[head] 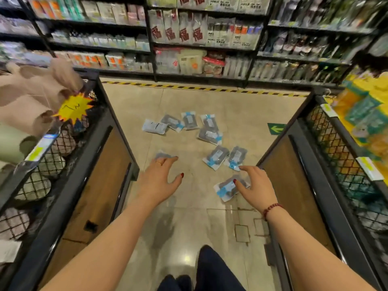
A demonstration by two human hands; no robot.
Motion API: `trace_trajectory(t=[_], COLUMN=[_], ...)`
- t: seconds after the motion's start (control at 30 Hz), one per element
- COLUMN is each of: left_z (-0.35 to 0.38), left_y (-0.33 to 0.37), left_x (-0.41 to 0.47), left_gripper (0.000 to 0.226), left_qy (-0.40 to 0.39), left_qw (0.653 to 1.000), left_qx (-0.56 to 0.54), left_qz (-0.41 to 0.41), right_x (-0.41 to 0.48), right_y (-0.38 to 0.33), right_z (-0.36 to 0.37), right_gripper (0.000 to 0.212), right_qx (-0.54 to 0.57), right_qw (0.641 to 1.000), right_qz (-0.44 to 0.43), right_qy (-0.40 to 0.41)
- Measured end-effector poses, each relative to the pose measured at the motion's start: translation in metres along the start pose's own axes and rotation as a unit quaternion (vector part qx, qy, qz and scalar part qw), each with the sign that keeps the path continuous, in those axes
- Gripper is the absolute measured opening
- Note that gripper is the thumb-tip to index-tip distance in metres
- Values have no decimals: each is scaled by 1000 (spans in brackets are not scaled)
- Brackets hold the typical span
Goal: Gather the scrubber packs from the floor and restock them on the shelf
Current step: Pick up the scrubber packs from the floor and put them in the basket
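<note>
Floor (189, 217): my L hand (159, 181), R hand (258, 190) both spread, nothing held. I'd pinch nearest pack (224, 190) by edge, stack flat.

The scrubber packs (216, 157) are dark grey with light blue and white labels. The floor (231, 106) is glossy beige, crossed by yellow-and-black striped tape (189, 87). A green floor sign (276, 128) bears a yellow arrow. The starburst tag (73, 108) is yellow with orange tips. The bin frames (63, 198) are black, with diamond mesh. The right hand (257, 185) has red nails (234, 181) and a dark red bead bracelet (271, 208).
</note>
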State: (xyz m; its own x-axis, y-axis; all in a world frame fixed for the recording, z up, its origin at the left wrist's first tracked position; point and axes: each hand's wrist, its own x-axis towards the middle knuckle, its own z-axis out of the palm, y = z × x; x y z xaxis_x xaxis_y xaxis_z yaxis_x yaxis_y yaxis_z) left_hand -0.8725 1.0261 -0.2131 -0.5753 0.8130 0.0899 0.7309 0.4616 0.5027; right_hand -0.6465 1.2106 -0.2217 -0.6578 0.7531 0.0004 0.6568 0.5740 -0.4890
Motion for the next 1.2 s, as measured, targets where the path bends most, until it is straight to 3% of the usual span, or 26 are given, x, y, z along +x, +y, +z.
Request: trace_trajectory(t=[0.2, 0.37, 0.83, 1.2], left_z=[32, 49, 99, 172], left_y=[-12, 4, 33, 36], left_x=[119, 235, 527, 747], left_gripper=[54, 62, 59, 50], left_qy=[-22, -51, -112, -215], left_qw=[1000, 998, 987, 955], left_qx=[-13, -18, -29, -28], left_qz=[14, 11, 107, 205], right_x=[106, 216, 445, 568], right_y=[29, 61, 124, 151], right_z=[13, 11, -18, -2], right_gripper=[45, 44, 44, 43], right_qx=[14, 41, 46, 134], right_qw=[998, 996, 981, 917], right_qz=[53, 83, 186, 365], right_qy=[-12, -12, 37, 93])
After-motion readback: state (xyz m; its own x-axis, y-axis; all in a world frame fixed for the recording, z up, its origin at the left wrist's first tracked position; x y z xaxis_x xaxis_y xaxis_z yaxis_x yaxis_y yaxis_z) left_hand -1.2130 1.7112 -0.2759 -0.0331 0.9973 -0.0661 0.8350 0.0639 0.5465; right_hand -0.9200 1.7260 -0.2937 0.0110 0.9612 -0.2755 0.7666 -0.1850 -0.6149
